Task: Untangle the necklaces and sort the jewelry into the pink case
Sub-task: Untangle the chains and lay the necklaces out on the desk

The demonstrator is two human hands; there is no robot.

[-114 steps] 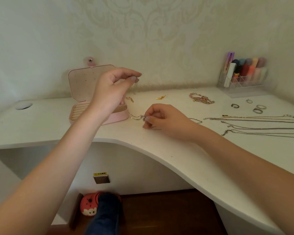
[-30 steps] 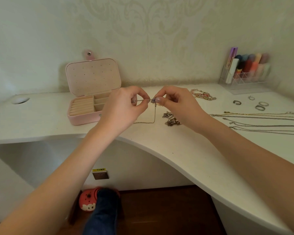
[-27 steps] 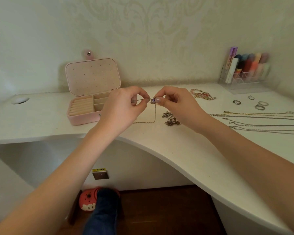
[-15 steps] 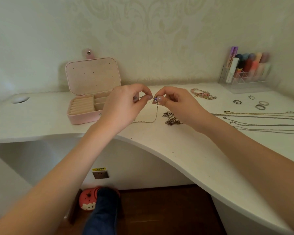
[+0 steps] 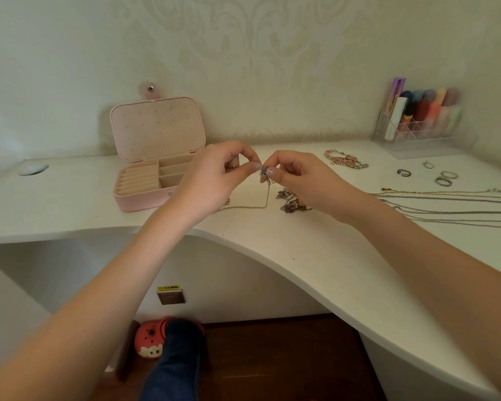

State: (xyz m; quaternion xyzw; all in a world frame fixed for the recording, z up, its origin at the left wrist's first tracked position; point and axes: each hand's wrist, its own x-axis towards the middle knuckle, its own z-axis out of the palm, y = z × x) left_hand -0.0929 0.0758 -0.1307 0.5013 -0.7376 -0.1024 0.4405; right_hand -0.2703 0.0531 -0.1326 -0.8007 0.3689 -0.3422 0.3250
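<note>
I'm pinching one necklace (image 5: 265, 180) between both hands: left hand (image 5: 214, 176), right hand (image 5: 301, 180), near the desk's (image 5: 315, 256) back edge; four rings (image 5: 443, 178) lying at right.

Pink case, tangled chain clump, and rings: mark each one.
pink case (image 5: 133, 202): head view, on its front wall.
tangled chain clump (image 5: 289, 201): head view, on the knotted heap of chain.
rings (image 5: 443, 181): head view, on the nearest ring's band.
</note>
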